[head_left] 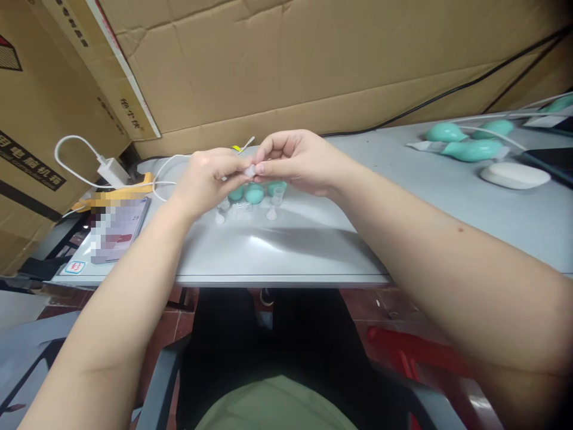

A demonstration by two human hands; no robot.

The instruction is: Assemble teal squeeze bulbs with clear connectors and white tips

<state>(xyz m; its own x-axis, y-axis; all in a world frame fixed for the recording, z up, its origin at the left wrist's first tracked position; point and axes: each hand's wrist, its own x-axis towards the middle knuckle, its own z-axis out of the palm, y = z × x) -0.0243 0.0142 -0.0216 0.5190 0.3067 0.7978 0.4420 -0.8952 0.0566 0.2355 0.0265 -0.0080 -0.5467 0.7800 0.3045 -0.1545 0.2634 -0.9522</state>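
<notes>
My left hand and my right hand meet above the desk, both with fingers pinched on one small whitish piece. Its exact kind is too small to tell. Below them on the desk lie several mint-green rounded pieces, partly hidden by my hands. A clear plastic cup-like piece stands under my right hand. Nearer to me are a small white cone-shaped piece and a similar white piece. Some clear plastic bits lie between these.
On the left, a phone-like device lies beside an orange power strip with a white charger. Mint-green wrapped items and a white rounded case rest at right. Cardboard walls the grey desk's back.
</notes>
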